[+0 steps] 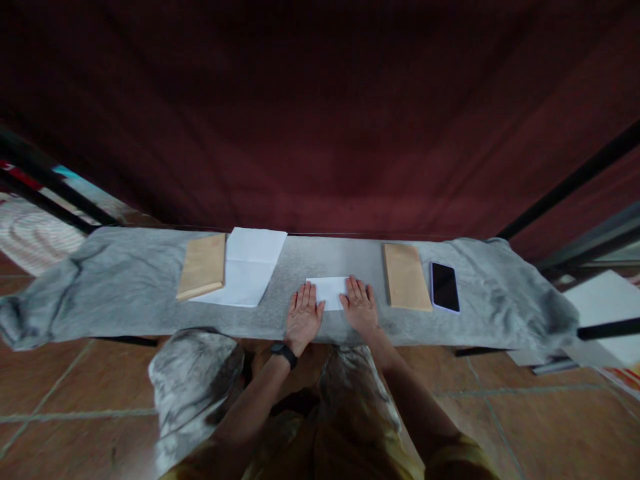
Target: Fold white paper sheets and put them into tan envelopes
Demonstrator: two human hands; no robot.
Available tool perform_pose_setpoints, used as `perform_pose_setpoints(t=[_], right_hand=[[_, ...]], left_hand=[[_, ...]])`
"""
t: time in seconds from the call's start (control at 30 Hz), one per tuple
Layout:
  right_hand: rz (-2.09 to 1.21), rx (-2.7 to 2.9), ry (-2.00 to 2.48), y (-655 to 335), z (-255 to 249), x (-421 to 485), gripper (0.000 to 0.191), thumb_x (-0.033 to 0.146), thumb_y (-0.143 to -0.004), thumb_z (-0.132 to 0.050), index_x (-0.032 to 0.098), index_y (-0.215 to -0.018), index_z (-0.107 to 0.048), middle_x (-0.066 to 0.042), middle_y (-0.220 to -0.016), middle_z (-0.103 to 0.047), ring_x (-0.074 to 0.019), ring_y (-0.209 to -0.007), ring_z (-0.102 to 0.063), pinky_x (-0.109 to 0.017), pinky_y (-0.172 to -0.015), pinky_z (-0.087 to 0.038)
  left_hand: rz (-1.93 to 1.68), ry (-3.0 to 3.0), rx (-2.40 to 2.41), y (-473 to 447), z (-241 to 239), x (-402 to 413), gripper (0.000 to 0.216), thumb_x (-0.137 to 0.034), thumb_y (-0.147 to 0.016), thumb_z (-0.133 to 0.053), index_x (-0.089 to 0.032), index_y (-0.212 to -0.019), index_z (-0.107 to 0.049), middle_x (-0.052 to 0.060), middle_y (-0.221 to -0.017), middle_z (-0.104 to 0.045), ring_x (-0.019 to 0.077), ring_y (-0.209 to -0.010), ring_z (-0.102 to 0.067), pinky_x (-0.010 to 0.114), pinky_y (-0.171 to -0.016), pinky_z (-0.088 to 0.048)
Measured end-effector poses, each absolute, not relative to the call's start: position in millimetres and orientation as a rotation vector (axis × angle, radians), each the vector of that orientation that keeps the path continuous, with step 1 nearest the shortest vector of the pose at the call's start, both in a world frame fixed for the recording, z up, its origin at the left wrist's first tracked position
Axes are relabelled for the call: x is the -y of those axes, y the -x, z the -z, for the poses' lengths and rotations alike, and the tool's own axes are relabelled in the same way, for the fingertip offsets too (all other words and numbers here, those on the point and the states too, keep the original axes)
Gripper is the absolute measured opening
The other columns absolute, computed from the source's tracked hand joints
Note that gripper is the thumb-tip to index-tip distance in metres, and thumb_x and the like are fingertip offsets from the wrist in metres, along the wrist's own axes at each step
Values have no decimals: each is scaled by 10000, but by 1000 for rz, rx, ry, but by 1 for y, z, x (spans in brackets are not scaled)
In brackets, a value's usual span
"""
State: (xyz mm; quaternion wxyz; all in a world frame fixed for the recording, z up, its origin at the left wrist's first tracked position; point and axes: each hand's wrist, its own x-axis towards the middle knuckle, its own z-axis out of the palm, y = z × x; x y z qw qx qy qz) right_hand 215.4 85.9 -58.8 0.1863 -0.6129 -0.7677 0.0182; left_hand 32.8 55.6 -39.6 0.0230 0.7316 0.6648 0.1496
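Observation:
A folded white paper (327, 291) lies at the middle of a low surface covered in grey cloth (125, 287). My left hand (303, 315) lies flat on the paper's left edge, fingers stretched out, with a black band at the wrist. My right hand (359, 305) rests flat on the paper's right edge, fingers also stretched out. Both hands press on the paper and grip nothing.
A tan envelope (203, 266) lies at the left on a larger white sheet (253, 265). Another tan envelope (406, 276) and a dark phone (445, 287) lie to the right. A dark red curtain (320, 120) hangs behind. My knees are over a tiled floor (60, 400).

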Motion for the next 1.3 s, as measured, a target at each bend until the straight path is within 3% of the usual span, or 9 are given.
perform_pose_setpoints(t=[0.17, 0.53, 0.77, 0.97, 1.3], right_hand=[[-82, 2146, 1752, -213, 58, -85, 542, 376, -1031, -346, 141, -1519, -362, -124, -1569, -361, -306, -1432, -346, -538, -1182, -192], [-150, 2141, 1823, -209, 46, -82, 536, 311, -1024, -344, 125, -1526, -338, -140, -1578, -339, -282, -1456, -312, -533, -1194, -188], [-213, 2271, 1621, -188, 46, -68, 524, 349, -1055, -231, 155, -1531, -335, -89, -1565, -374, -202, -1457, -321, -444, -1206, -180], [-68, 2223, 1622, -202, 57, -64, 567, 413, -1042, -306, 110, -1518, -356, -139, -1555, -371, -270, -1435, -359, -476, -1184, -207], [36, 2186, 1652, -228, 63, -56, 543, 378, -1035, -362, 124, -1515, -361, -134, -1539, -413, -273, -1401, -401, -475, -1172, -230]], left_hand=[[-475, -2225, -2108, -38, 36, -63, 584, -357, -998, -305, -96, -1520, -326, 153, -1576, -349, 281, -1486, -264, 511, -1221, -200], [-395, -2358, -1913, -63, 40, -71, 569, -412, -992, -341, -211, -1524, -347, 93, -1600, -321, 263, -1500, -228, 501, -1214, -197], [-192, -2409, -1896, -61, 39, -71, 584, -260, -970, -329, -168, -1546, -293, 95, -1627, -255, 261, -1515, -167, 477, -1223, -164], [-190, -2407, -1909, -62, 35, -70, 581, -350, -992, -333, -193, -1549, -289, 76, -1625, -254, 251, -1511, -188, 460, -1221, -179], [-389, -2320, -2104, -34, 39, -52, 610, -447, -992, -351, -156, -1528, -337, 119, -1577, -341, 261, -1473, -301, 472, -1199, -236]])
